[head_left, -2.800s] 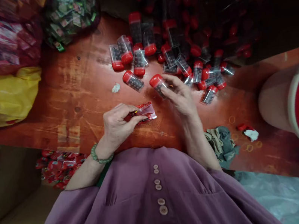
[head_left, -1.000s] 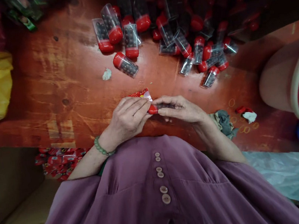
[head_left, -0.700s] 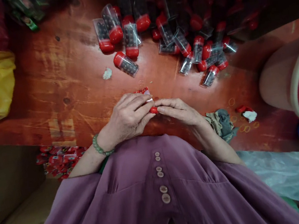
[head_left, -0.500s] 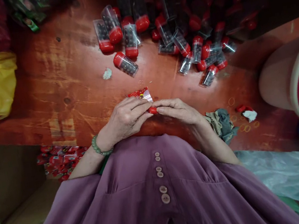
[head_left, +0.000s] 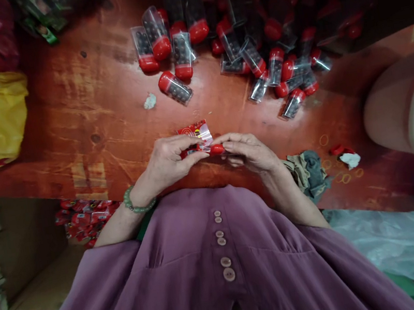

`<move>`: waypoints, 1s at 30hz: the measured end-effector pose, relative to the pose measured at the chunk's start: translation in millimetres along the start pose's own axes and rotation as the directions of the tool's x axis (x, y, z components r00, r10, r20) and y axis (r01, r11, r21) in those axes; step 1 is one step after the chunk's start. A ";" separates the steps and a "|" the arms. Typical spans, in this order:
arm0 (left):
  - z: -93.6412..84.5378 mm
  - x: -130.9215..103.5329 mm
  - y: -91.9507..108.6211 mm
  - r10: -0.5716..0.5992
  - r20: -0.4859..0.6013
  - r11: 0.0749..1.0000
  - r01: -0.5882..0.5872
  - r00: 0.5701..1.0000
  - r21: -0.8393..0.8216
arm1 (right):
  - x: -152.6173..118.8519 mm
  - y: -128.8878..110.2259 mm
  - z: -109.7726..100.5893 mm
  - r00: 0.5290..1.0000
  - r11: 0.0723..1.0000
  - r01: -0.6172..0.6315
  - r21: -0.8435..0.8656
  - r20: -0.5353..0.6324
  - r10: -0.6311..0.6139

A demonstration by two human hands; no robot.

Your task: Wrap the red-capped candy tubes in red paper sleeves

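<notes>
One purple top [head_left: 194, 272]: closest thing, buttons down the middle.
Left grip [head_left: 169, 163]: pinching a red wrapper [head_left: 191, 129], printed end sticking out past the fingers.
Right grip [head_left: 252, 152]: closed on a red-ended piece [head_left: 217, 149], red end right by the wrapper; probably a tube, but fingers hide the rest.
Step in hand: looks like bringing wrapper and red end together, just my read.
Next move: calls for a light pinch on both, wrapper kept flat.
Grey-green cloth [head_left: 312, 172]: on the bench [head_left: 105, 108], off to the right.
Loose tubes [head_left: 176, 87]: scattered farther back, red ends, dark beads inside.
</notes>
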State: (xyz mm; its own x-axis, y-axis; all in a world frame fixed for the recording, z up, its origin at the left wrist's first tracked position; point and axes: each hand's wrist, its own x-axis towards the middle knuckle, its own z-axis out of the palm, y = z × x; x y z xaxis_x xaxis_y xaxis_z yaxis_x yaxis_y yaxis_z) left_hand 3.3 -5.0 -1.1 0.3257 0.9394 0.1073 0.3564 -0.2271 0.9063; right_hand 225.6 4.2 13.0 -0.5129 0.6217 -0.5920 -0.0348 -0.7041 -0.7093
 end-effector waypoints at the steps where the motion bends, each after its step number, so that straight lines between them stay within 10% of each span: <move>1: 0.8 -0.1 -0.2 -0.029 0.003 0.999 0.029 1.000 -0.035 | 0.0 0.1 0.2 1.000 1.000 0.000 -0.014 0.001 0.001; 19: 11.7 6.9 -2.2 0.276 0.063 0.953 -0.281 0.959 0.112 | -1.9 -3.8 -9.1 0.999 0.987 0.007 -0.161 0.050 0.001; 30: 6.1 11.8 1.9 0.067 0.197 0.998 -0.068 0.978 -0.004 | -6.5 -12.8 -13.8 0.998 0.949 0.034 -0.314 0.057 -0.017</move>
State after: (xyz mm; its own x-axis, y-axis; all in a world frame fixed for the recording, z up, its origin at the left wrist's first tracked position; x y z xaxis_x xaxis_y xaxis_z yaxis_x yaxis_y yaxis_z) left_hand 13.1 4.1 -0.7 0.5149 0.8530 0.0855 0.3297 -0.2891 0.8987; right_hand 241.2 13.9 20.7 -0.5600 0.6134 -0.5569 0.2189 -0.5388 -0.8135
